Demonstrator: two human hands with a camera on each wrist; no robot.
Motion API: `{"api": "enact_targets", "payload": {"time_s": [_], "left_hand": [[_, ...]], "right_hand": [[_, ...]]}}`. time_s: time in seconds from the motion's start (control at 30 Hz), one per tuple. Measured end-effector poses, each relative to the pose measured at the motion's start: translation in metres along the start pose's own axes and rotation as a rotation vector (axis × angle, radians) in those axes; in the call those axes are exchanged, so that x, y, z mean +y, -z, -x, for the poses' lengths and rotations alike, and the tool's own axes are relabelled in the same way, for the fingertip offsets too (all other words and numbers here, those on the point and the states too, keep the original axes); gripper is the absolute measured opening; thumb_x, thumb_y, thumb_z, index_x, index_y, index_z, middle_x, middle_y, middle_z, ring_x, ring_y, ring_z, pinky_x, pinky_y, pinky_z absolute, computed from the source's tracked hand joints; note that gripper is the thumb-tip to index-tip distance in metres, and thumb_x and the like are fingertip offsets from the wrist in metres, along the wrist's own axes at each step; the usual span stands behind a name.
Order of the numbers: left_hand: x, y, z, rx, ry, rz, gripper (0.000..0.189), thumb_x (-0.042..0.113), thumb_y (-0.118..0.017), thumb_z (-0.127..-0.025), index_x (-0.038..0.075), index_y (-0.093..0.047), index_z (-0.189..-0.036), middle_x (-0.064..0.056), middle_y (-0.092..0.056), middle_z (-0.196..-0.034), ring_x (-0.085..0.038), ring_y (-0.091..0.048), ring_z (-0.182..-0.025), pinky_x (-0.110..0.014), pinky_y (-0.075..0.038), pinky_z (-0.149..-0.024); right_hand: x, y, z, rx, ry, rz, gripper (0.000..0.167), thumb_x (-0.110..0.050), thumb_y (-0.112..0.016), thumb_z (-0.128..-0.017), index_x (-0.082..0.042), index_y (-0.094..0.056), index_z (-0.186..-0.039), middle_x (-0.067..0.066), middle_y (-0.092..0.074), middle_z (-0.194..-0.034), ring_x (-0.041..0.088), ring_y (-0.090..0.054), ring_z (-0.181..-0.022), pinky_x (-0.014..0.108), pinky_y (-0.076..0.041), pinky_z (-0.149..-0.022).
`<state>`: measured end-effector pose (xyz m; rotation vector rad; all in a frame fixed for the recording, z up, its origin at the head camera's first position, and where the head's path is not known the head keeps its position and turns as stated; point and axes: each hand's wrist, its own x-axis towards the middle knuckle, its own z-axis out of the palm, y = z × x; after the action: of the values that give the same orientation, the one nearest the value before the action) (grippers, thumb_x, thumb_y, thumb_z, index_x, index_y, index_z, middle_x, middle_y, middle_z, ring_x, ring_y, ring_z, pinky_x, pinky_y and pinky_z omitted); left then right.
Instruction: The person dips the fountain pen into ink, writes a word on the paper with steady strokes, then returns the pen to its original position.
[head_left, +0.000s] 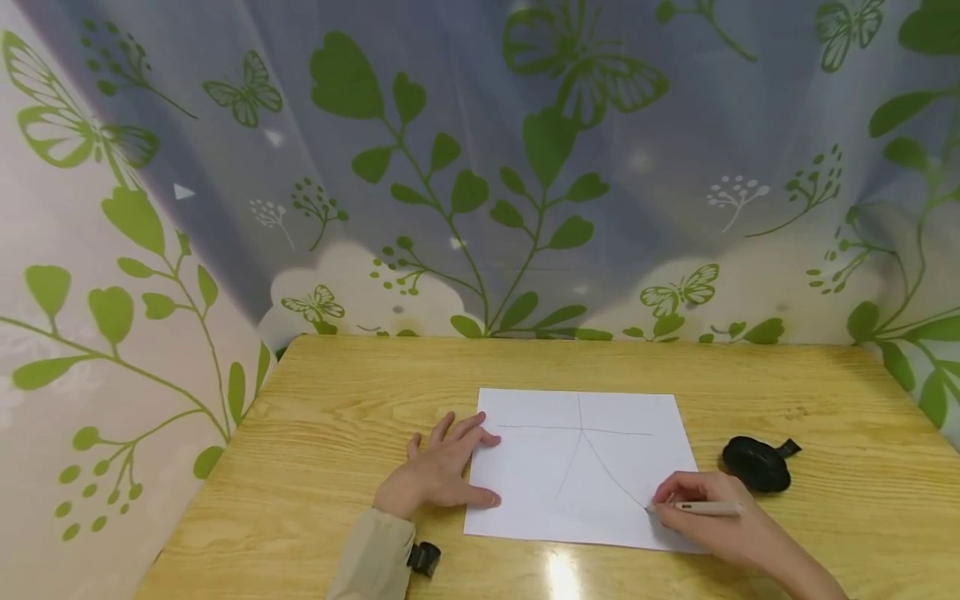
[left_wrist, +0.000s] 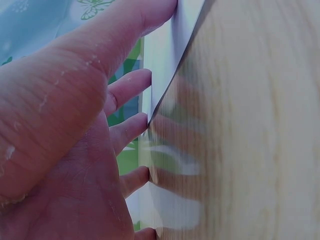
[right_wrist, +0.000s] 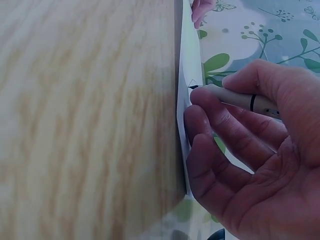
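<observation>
A white sheet of paper lies on the wooden table, bearing thin pencil-like lines: a long horizontal one, a short vertical one crossing it, and two slanting down from the crossing. My right hand pinches a pale pen, its tip touching the paper at the lower end of the right slanting line. In the right wrist view, the pen shows a dark tip and a black band. My left hand rests with spread fingers on the paper's left edge; the left wrist view shows its thumb and fingertips touching there.
A black object with a short tab, its kind unclear, lies on the table right of the paper. Beside the left sleeve is a small black item. A curtain with green leaves and butterflies hangs behind the table.
</observation>
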<state>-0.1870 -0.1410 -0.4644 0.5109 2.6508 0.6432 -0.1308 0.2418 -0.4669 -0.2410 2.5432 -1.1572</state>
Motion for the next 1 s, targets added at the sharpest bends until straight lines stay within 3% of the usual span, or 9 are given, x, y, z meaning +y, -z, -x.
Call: {"api": "enact_targets", "payload": {"time_s": [0.27,0.57,0.7,0.8,1.0], "left_hand": [[0.002,0.001,0.001,-0.006,0.002,0.004,0.071,0.052,-0.080,-0.082,0.029,-0.051,-0.143,0.003,-0.020,-0.172,-0.043,-0.007,-0.159,-0.083,-0.008,-0.112],[0.002,0.002,0.001,-0.004,0.004,0.002,0.071,0.052,-0.080,-0.082,0.030,-0.050,-0.143,0.003,-0.021,-0.172,-0.043,-0.007,-0.159,-0.084,-0.007,-0.112],[0.002,0.002,0.000,-0.002,0.001,0.002,0.071,0.052,-0.080,-0.082,0.030,-0.051,-0.143,0.003,-0.021,-0.172,-0.043,-0.007,-0.159,-0.085,-0.007,-0.112],[0.002,0.001,0.000,-0.005,0.002,0.002,0.071,0.052,-0.080,-0.082,0.030,-0.051,-0.143,0.003,-0.020,-0.172,-0.043,-0.006,-0.159,-0.085,-0.007,-0.112],[0.003,0.001,0.000,-0.007,0.006,-0.007,0.071,0.052,-0.080,-0.082,0.030,-0.050,-0.143,0.003,-0.021,-0.172,-0.043,-0.007,-0.159,-0.084,-0.008,-0.112]], "right_hand": [[0.000,0.000,0.004,0.056,-0.022,0.030,0.016,-0.034,-0.074,-0.092,-0.019,-0.073,-0.097,-0.007,-0.072,-0.086,0.000,-0.058,-0.078,0.019,-0.046,-0.069],[0.006,0.018,0.021,0.251,0.020,-0.096,0.022,-0.028,-0.069,-0.099,-0.008,-0.069,-0.110,0.000,-0.071,-0.076,0.013,-0.064,-0.065,0.025,-0.050,-0.055],[0.013,0.033,0.029,0.341,0.050,-0.114,0.025,-0.025,-0.066,-0.101,-0.007,-0.068,-0.117,-0.004,-0.076,-0.089,0.012,-0.068,-0.074,0.027,-0.054,-0.059],[0.022,0.042,0.036,0.396,0.140,-0.114,0.027,-0.016,-0.063,-0.102,-0.004,-0.063,-0.127,-0.009,-0.077,-0.099,0.012,-0.070,-0.078,0.028,-0.056,-0.060],[0.039,0.056,0.043,0.447,0.284,-0.154,0.059,0.004,-0.061,-0.098,-0.007,-0.043,-0.153,-0.025,-0.065,-0.132,0.008,-0.073,-0.085,0.027,-0.059,-0.063]]}}
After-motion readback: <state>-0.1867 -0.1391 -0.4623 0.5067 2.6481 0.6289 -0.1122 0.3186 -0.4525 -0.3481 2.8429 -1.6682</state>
